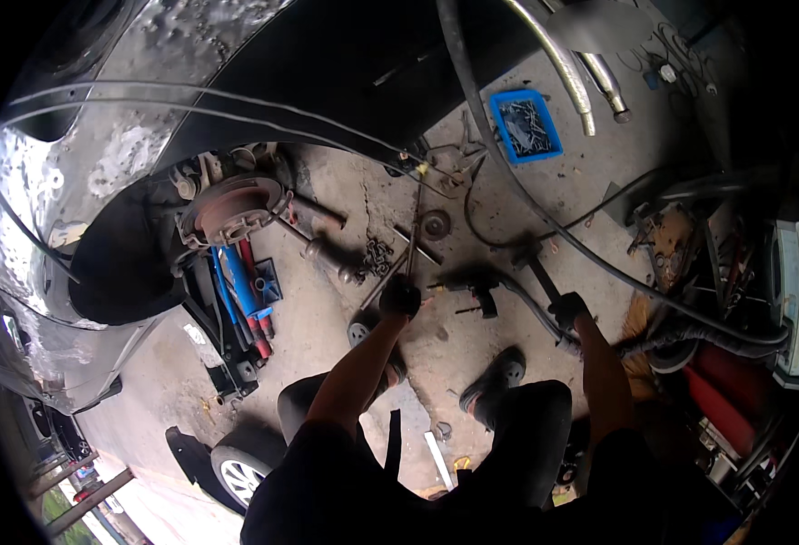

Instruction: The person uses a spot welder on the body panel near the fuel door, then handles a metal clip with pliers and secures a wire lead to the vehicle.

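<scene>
My left hand [400, 298], in a dark glove, is closed around a long thin metal bar [413, 238] that points away from me over the floor. Beside the bar's shaft lies a round rusty metal part [435, 224] with a hole in its middle; whether the bar touches it I cannot tell. A hammer [541, 276] is gripped near its handle's end by my right hand [566, 311], also gloved, with the head pointing up and left. Between both hands a black power tool [478, 289] lies on the concrete, and a heap of chain [378, 257] sits left of the bar.
A car's exposed brake disc [233, 209] and a blue jack [240, 283] are at left. A blue tray [525, 125] holds many metal pieces. A thick hose [517, 182] arcs across the right side. A wheel [243, 472] lies at lower left.
</scene>
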The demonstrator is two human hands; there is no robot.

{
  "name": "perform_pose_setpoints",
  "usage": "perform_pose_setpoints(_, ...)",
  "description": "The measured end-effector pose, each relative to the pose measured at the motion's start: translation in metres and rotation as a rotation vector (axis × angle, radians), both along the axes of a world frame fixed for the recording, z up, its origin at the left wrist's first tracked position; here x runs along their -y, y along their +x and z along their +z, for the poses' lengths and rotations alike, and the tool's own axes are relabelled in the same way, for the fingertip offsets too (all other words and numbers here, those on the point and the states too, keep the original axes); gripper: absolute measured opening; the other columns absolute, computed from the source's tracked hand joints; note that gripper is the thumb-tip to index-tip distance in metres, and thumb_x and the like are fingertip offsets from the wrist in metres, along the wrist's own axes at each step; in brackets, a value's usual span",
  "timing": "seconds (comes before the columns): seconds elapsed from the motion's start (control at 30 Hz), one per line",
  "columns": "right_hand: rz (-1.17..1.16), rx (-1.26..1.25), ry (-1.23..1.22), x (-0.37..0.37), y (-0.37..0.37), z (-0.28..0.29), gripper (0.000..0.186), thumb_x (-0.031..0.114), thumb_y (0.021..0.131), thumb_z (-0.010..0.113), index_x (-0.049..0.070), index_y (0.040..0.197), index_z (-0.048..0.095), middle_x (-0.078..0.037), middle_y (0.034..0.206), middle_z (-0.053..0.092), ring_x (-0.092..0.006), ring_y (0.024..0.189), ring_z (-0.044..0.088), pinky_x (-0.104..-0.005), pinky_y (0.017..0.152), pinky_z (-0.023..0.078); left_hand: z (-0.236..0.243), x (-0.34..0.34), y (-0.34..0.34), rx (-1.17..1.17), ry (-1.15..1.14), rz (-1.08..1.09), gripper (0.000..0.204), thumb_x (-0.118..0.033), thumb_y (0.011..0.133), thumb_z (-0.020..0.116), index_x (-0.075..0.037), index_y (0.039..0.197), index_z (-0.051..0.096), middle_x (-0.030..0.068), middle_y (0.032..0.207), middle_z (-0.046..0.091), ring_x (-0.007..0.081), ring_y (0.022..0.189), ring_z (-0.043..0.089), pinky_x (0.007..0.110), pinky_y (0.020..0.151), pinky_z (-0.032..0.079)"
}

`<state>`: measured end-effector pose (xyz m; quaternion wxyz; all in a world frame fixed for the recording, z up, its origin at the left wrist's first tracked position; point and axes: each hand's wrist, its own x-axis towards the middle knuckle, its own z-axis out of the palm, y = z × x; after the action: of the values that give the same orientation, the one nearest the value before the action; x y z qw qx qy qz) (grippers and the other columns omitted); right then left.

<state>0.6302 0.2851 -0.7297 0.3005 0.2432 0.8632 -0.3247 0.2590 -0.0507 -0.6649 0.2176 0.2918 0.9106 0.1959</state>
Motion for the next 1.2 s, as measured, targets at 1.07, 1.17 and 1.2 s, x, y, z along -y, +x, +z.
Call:
perform_pose_setpoints(1.07,-0.27,-0.593,0.262,0.177,-0.165,0.323,0.021,0.024,0.083,0.057,0.004,0.085,0.064,-0.015,0.083,0.063,-0.0329,0.082,0.062,-0.0416,0.074,0.05,0.092,0.055,0.025,0.401,-0.474,0.409,0.034,-0.021,0.073,0.059,-0.002,0.102,0.057,0.0219,0.094,0.065,0.0378,0.092,0.064,0.044,0.076,0.052)
perform_pose_setpoints(1.17,-0.323,-0.474,-0.051,0.226,-0.174,0.357,0.031,0.031,0.084,0.061,0.003,0.098,0.064,-0.016,0.096,0.065,-0.0306,0.091,0.063,-0.0387,0.082,0.049,0.131,0.061,0.064,0.352,-0.368,0.716,0.035,-0.02,0.073,0.06,0.0,0.101,0.054,0.0233,0.091,0.065,0.0394,0.089,0.064,0.045,0.074,0.051)
perform_pose_setpoints(1.2,-0.292,-0.42,-0.066,0.234,-0.185,0.358,0.034,0.033,0.084,0.062,0.003,0.101,0.064,-0.015,0.098,0.065,-0.029,0.092,0.063,-0.038,0.082,0.049,0.156,0.064,0.076,0.293,-0.306,0.818,0.035,-0.02,0.073,0.06,0.001,0.101,0.053,0.0237,0.089,0.064,0.04,0.088,0.064,0.045,0.073,0.051)
